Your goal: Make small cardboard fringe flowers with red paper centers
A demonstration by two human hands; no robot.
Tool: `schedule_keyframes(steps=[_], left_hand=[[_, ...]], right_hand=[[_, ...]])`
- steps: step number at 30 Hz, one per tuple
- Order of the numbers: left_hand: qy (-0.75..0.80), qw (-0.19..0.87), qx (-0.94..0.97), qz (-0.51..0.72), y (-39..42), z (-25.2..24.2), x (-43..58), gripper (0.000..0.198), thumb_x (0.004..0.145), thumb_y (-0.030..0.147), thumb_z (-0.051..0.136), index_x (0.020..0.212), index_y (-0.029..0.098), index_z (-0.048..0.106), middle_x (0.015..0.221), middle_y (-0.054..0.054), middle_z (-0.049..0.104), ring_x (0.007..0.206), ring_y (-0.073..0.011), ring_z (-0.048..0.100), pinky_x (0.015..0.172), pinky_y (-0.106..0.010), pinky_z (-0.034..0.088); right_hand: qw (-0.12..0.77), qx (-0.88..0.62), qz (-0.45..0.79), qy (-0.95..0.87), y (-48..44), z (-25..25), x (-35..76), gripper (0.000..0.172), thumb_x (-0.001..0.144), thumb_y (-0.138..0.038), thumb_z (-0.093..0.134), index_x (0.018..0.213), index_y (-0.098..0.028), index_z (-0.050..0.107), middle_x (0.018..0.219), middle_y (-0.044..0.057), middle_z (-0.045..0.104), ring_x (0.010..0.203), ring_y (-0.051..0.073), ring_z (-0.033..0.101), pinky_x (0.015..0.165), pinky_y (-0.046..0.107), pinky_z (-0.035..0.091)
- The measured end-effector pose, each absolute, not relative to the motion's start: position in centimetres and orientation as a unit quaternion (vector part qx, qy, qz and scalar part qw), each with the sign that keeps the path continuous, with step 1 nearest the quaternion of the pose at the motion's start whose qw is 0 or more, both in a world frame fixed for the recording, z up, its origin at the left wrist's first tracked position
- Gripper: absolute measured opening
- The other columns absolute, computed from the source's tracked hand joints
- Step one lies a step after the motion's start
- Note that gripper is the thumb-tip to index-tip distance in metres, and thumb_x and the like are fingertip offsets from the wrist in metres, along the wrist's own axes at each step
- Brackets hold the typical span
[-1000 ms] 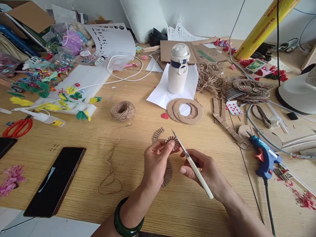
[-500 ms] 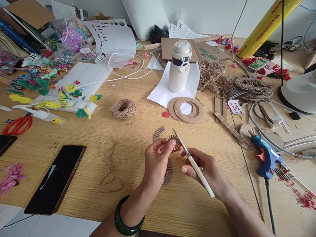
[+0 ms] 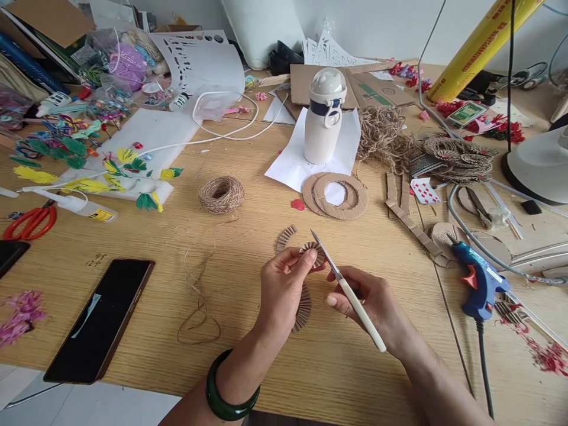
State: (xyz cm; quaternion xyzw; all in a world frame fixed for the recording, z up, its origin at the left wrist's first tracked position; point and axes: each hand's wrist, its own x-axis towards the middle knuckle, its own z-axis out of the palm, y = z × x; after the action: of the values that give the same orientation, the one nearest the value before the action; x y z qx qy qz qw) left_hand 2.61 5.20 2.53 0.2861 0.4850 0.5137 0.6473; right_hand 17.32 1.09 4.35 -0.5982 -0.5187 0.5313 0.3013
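My left hand (image 3: 284, 284) pinches a small pleated cardboard disc (image 3: 311, 252) between thumb and fingers. My right hand (image 3: 364, 299) grips a white-handled craft knife (image 3: 355, 305), and its thin blade tip sits at the disc's right edge. Two fan-shaped strips of pleated cardboard lie on the wooden table under my left hand: one (image 3: 286, 238) above it, partly hidden by my fingers, and another (image 3: 302, 307) below it. A dark green bangle (image 3: 232, 388) circles my left wrist.
Near my hands lie a jute twine ball (image 3: 220, 195), loose twine (image 3: 197, 296), cardboard rings (image 3: 335, 195) and a black phone (image 3: 100, 319). A blue glue gun (image 3: 479, 281) sits right; a white bottle (image 3: 325, 115) stands behind on paper.
The whole table scene sits slightly higher in the view. The knife blade stays at the disc's edge, and my hands barely shift.
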Motion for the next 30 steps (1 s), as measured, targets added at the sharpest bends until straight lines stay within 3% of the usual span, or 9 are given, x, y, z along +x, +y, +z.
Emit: schedule_keyframes(steps=[9,19,30], left_hand=[[0.469,0.664,0.284,0.508,5.6,2.6,2.3,0.02,0.072,0.033,0.082,0.072,0.015,0.074,0.074,-0.005,0.075,0.073,-0.0193,0.073,0.077,-0.033,0.06],[0.45,0.687,0.31,0.478,6.2,2.7,1.6,0.018,0.074,0.031,0.081,0.075,0.014,0.074,0.077,-0.004,0.075,0.073,-0.0175,0.072,0.078,-0.032,0.059],[0.437,0.707,0.337,0.441,6.4,2.2,1.1,0.018,0.075,0.032,0.081,0.076,0.014,0.075,0.072,-0.003,0.074,0.072,-0.0156,0.071,0.078,-0.029,0.059]], right_hand=[[0.302,-0.608,0.51,-0.529,1.1,4.4,17.5,0.054,0.072,-0.067,0.073,0.086,-0.015,0.065,0.062,-0.003,0.043,0.058,0.012,0.035,0.05,0.026,0.03],[0.298,-0.597,0.516,-0.537,0.9,4.0,18.2,0.047,0.073,-0.059,0.076,0.086,-0.016,0.064,0.061,-0.006,0.036,0.057,0.011,0.031,0.048,0.025,0.026],[0.295,-0.563,0.553,-0.538,1.3,4.4,18.5,0.048,0.074,-0.057,0.077,0.092,-0.015,0.062,0.068,-0.004,0.043,0.063,0.012,0.035,0.054,0.025,0.03]])
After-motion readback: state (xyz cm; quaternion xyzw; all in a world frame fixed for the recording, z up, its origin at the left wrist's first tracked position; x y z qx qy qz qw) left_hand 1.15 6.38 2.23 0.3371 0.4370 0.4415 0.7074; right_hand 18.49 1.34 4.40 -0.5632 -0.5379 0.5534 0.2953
